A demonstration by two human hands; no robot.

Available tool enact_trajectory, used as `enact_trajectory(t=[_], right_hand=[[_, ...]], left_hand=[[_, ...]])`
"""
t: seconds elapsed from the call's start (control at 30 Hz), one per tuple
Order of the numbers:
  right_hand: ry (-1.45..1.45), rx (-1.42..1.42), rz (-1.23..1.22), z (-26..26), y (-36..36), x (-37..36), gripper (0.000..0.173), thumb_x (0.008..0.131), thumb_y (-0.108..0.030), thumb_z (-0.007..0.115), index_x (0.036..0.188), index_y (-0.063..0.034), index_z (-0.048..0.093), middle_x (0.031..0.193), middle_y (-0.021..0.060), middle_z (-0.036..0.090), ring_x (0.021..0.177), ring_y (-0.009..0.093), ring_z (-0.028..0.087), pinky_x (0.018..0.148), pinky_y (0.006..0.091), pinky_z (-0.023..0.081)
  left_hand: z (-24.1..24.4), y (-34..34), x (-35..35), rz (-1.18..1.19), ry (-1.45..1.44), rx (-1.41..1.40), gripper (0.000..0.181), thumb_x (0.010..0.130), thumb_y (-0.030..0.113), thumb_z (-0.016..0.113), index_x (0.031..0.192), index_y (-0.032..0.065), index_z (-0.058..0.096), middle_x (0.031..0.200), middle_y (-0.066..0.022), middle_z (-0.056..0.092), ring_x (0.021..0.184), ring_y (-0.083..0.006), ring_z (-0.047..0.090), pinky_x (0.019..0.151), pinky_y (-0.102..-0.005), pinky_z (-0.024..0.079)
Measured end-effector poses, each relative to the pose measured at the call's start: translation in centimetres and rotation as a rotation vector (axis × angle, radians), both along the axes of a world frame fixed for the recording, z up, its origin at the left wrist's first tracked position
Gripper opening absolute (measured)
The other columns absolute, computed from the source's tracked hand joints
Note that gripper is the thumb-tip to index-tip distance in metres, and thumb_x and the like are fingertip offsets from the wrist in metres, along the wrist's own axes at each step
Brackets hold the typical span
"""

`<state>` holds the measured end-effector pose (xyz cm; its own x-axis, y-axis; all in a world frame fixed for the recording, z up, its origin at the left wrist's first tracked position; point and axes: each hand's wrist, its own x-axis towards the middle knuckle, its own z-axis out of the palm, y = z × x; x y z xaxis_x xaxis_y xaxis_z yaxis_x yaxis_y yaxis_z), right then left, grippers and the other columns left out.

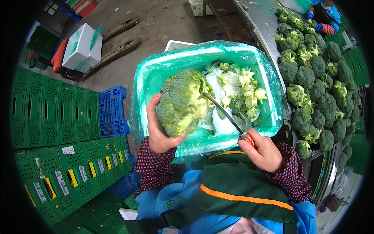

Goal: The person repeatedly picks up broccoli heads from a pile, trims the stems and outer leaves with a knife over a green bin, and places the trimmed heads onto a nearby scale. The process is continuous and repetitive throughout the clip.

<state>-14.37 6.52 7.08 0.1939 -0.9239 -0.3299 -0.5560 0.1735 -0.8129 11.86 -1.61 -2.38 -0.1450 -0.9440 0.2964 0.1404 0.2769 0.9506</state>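
Observation:
A large head of broccoli (182,102) rests in my left hand (160,127), its pale stem side turned to the right. My right hand (264,152) grips the red patterned handle of a knife (226,114) with a narrow, slightly curved blade. The tip of that blade meets the broccoli near its stem. Both hands are over a white foam box (270,96) lined with a translucent green plastic bag. Inside the box lie cut broccoli stems (248,93), leaf scraps and whitish translucent bags (220,120).
Many broccoli heads (327,102) are heaped on a metal worktop (264,17) to the right; a co-worker's blue-gloved hands (318,27) are at its far end. Green crates (58,111) stack at left beside blue pallets (112,112). Foam boxes (79,46) sit on a pallet jack (119,51).

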Motion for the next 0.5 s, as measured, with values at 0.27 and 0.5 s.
enact_trajectory(t=[0.27, 0.5], right_hand=[[0.237, 0.120, 0.118, -2.2, -1.8, -1.4, 0.033, 0.090, -0.033, 0.049, 0.091, -0.0004, 0.049, 0.068, 0.0209, 0.058, 0.064, 0.032, 0.060, 0.058, 0.0391, 0.045], [0.801, -0.271, 0.126, -10.8, -2.3, -2.0, 0.024, 0.086, -0.028, 0.053, 0.088, -0.0045, 0.049, 0.055, 0.0114, 0.056, 0.047, 0.027, 0.057, 0.046, 0.0385, 0.045]], left_hand=[[0.2, -0.8, -1.2, 0.118, -0.455, -0.176, 0.079, 0.049, 0.016, 0.076, 0.122, 0.0062, 0.047, 0.125, -0.0168, 0.035, 0.118, -0.0291, 0.038, 0.099, -0.0392, 0.034], [-2.6, -2.3, -0.3, 0.333, 0.442, 0.727, 0.077, 0.072, 0.029, 0.070, 0.131, 0.0108, 0.024, 0.128, -0.0145, 0.032, 0.117, -0.0336, 0.037, 0.089, -0.0563, 0.041]])
